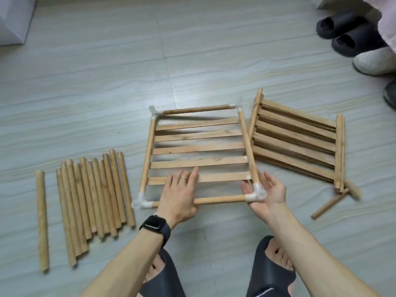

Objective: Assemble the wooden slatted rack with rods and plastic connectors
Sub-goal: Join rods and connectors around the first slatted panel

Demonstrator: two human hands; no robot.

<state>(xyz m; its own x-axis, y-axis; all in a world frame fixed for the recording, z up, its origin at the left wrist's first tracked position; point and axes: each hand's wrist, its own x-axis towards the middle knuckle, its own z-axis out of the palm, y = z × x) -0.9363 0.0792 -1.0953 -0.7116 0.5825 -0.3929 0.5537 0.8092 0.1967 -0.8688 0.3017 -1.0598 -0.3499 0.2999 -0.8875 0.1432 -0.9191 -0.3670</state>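
Pressing the left hand flat-fingered on the slatted frame's near rod, cradling its near-right connector in the spread right hand, above open floor between loose rods and stacked panels.

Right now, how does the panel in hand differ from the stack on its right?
The held panel carries white connectors at its four corners; the stack shows none. The held panel is one layer; the stack is several panels deep. Both have pale wooden slats.
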